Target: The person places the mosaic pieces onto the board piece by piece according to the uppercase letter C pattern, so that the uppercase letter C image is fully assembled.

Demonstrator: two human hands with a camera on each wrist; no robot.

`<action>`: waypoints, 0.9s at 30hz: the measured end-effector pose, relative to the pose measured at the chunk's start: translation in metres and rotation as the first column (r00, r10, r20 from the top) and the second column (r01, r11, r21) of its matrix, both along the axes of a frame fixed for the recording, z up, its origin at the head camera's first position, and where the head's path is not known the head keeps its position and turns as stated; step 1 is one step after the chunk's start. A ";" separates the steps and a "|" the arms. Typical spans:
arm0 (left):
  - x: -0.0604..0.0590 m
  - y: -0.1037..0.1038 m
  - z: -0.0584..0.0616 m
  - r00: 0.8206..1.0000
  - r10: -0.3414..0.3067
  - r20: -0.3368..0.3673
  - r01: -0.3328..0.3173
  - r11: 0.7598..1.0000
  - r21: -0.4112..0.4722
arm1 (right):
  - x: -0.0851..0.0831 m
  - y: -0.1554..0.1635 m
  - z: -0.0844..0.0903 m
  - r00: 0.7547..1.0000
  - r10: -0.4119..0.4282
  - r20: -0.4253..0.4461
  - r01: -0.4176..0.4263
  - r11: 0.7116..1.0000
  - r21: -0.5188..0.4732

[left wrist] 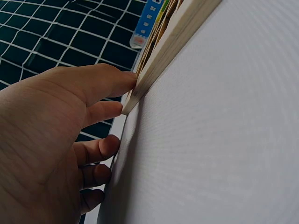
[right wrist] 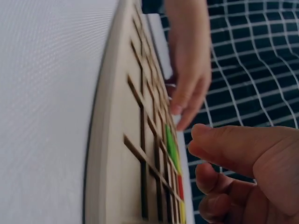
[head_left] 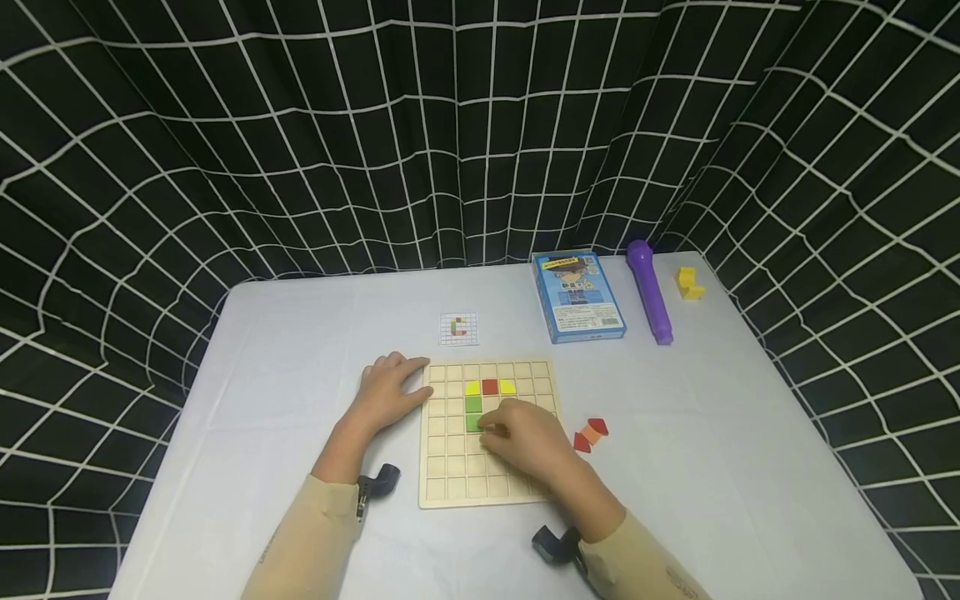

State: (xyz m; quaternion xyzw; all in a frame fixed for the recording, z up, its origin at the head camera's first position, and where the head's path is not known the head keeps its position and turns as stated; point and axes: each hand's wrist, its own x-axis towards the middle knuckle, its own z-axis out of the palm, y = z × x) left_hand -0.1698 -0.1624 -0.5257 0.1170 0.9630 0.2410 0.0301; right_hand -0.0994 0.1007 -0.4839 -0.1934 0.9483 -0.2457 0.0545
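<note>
Head view gives me both hands on a wooden grid board [head_left: 450, 467] lying on the white tabletop [head_left: 285, 400]. My left hand [head_left: 390, 390] rests at the board's upper-left corner, fingers straight and relaxed, tips touching the edge — the left wrist view confirms it: the fingers [left wrist: 110, 81] press flat against the board's side [left wrist: 173, 42], nothing clamped in the grip. My right hand [head_left: 525, 437] sits over the middle of the board, fingertips down beside a green tile [head_left: 473, 412]; the fingers are bent, but I cannot tell whether they pinch a piece or only push it. From the right wrist view I see that hand's thumb [right wrist: 233, 147] hovering close to the grid, with a green strip [right wrist: 172, 147] seated in the cells just under it and the left hand [right wrist: 189, 70] beyond.

Just above the right grip, three tiles sit in a row — yellow [head_left: 472, 387], red [head_left: 491, 386], yellow [head_left: 507, 387] — and the green one runs down from the left yellow. To the right of that hand, off the board, lie loose red and orange pieces [head_left: 591, 434]. Beyond the left grip lies a small pattern card [head_left: 458, 328]. Far past the right hand are a blue box [head_left: 577, 297], a purple tube [head_left: 649, 288] and a yellow block [head_left: 688, 282].
</note>
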 end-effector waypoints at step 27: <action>0.000 -0.002 -0.002 1.000 -0.007 -0.011 0.008 1.000 0.012 | 0.012 0.119 0.007 0.899 -0.390 0.201 0.387 0.920 0.056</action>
